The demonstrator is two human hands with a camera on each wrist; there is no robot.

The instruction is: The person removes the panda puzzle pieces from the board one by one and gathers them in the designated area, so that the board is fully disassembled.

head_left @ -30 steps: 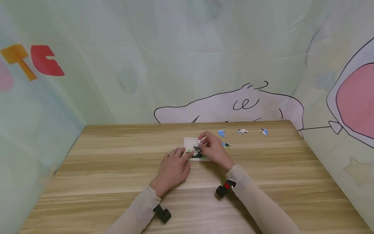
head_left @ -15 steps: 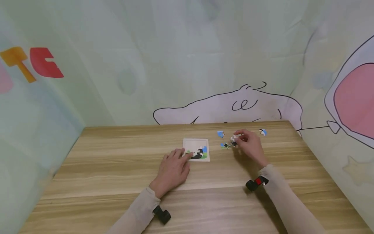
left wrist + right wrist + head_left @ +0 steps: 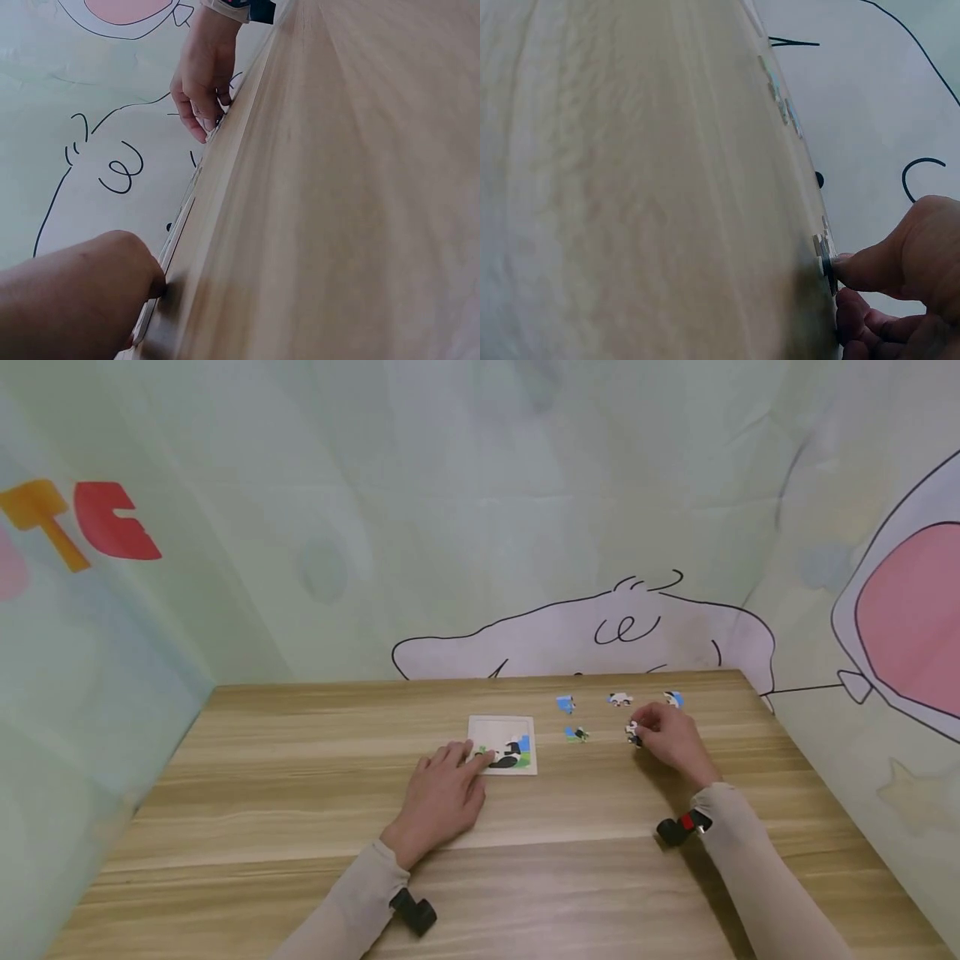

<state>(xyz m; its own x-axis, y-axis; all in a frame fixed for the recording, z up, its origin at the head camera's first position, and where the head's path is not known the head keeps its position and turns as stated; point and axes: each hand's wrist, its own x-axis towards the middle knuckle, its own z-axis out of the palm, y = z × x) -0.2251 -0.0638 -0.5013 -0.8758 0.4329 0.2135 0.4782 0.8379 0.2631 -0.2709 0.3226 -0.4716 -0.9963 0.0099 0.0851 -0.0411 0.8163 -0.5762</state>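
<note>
My left hand (image 3: 442, 793) rests on the table with its fingers spread and the index fingertip on a small square puzzle board (image 3: 502, 723). In the board's lower part lie fitted pieces with black, white, green and blue print; its upper part shows bare backing. To the right of the board, my right hand (image 3: 673, 739) pinches a black-and-white puzzle piece (image 3: 633, 734) by its edge, down at the tabletop. In the right wrist view the thumb lies against this puzzle piece (image 3: 826, 264).
Several loose puzzle pieces lie near the right hand: a blue one (image 3: 566, 703), a panda-face one (image 3: 619, 699), a blue-and-white one (image 3: 674, 698) and a green-and-blue one (image 3: 577, 734). A printed cloth wall (image 3: 480, 527) stands behind the wooden table (image 3: 300, 727).
My right hand has carried the black-and-white puzzle piece from above the board rightward, down to the table among the loose pieces. The left hand has stayed in place.
</note>
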